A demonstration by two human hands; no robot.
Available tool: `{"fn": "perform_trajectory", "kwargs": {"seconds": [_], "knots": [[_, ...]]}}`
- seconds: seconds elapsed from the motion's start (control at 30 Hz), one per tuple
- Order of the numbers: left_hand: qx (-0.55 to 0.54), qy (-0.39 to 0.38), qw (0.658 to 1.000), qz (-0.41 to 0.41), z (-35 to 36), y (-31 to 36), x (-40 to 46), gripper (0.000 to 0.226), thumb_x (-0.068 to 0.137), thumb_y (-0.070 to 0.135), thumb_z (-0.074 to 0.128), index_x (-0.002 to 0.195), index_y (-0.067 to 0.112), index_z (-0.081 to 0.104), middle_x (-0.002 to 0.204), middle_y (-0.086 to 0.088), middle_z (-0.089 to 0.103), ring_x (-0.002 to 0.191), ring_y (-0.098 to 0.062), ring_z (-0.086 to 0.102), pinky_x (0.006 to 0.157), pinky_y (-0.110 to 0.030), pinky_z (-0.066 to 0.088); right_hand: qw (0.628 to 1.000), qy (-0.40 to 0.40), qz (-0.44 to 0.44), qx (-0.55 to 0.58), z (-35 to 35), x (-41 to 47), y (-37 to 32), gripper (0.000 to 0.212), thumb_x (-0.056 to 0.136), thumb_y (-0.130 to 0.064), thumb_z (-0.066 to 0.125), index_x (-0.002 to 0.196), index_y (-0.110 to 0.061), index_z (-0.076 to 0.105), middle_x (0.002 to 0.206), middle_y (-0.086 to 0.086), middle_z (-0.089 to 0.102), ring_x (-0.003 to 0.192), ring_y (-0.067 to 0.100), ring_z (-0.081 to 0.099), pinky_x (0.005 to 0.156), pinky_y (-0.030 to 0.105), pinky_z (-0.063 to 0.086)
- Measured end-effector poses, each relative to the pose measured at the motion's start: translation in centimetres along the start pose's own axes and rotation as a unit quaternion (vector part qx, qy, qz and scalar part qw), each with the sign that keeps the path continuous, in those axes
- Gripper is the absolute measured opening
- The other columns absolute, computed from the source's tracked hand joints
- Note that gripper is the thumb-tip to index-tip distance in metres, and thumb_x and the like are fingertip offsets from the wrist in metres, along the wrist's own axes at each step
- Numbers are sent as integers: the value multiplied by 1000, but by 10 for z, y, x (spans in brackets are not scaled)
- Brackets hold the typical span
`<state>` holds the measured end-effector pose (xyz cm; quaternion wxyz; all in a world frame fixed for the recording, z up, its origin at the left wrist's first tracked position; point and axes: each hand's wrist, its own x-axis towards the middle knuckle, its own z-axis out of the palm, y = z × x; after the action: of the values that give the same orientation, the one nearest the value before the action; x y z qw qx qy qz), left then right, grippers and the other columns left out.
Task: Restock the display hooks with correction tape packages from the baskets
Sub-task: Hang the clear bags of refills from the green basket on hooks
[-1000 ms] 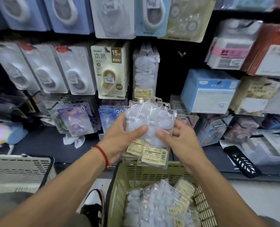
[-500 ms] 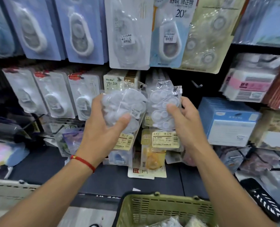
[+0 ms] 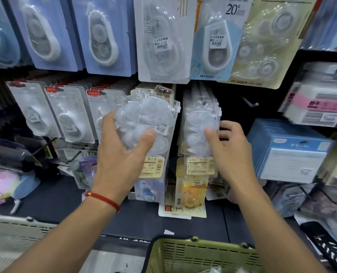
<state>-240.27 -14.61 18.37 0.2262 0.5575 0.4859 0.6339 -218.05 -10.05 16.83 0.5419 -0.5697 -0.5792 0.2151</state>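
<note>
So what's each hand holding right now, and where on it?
The left hand grips a stack of clear correction tape packages around the blister middle. The right hand pinches the hanging clear packages at their right edge.

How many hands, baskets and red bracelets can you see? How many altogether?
Hands: 2, the left hand holding a pack bundle, the right hand holding hanging packs
Baskets: 2, the green basket and the pale basket
Red bracelet: 1
Total: 5

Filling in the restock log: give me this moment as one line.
left hand: grips clear package stack | right hand: thumb on hanging clear package | green basket: below hands
</note>
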Motion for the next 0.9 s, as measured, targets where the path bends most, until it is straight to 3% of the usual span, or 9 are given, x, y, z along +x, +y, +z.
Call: {"fn": "perform_trajectory", "kwargs": {"seconds": [0.07,0.13,0.27,0.4,0.53,0.67,0.8,0.9], "knots": [[-9,2,1000,-8,4,1,-2,71,83,46,77,144,26,46,128,10,68,113,-7,70,105,-44,55,996,38,-22,-76,2,-6,2,47,101,-47,62,141,-24,49,133,-6,57,116,10,59,99,33,49],[-35,-2,999,-28,8,2,-4,68,83,44,78,141,27,47,128,9,69,113,-7,70,104,-44,56,996,51,-49,-49,2,-12,-2,39,100,-45,62,133,-27,55,127,-10,59,114,7,58,98,32,49],[-63,-12,997,-43,20,4,-8,54,83,38,80,130,29,54,120,11,73,106,-4,72,94,-34,60,989,-117,-58,65,6,-25,-18,32,89,-63,61,107,-38,70,104,-17,74,95,6,71,83,31,59],[-65,-10,996,-56,30,5,-11,55,80,36,86,126,34,55,114,12,75,101,-5,74,92,-39,62,979,-156,-67,112,14,-36,-18,19,95,-47,72,104,-31,69,94,-15,76,84,5,73,71,21,57],[-59,-20,996,-66,32,4,-9,72,70,49,94,127,31,54,118,9,74,104,-7,74,96,-43,60,972,-147,-32,182,12,-36,-15,16,100,-30,71,111,-20,66,99,-3,81,89,15,79,72,27,62],[-46,-47,995,-70,32,-1,-8,75,70,64,85,130,32,54,122,12,72,113,-6,70,102,-42,57,974,-129,-6,187,9,-35,-10,22,87,-43,67,105,-31,64,95,7,80,86,28,78,74,47,63],[-38,-25,997,-69,28,-9,-3,62,76,60,79,128,34,55,122,13,72,114,-8,70,102,-45,57,976,-69,24,205,9,-34,-6,19,83,-47,62,98,-36,61,97,24,72,86,53,68,70,65,56],[-27,4,998,-59,24,-11,-1,50,80,57,79,121,40,55,118,16,72,109,-2,70,100,-41,58,982,-41,27,182,6,-31,-2,15,84,-50,61,97,-42,60,95,30,68,71,47,65,63,67,51]]}}
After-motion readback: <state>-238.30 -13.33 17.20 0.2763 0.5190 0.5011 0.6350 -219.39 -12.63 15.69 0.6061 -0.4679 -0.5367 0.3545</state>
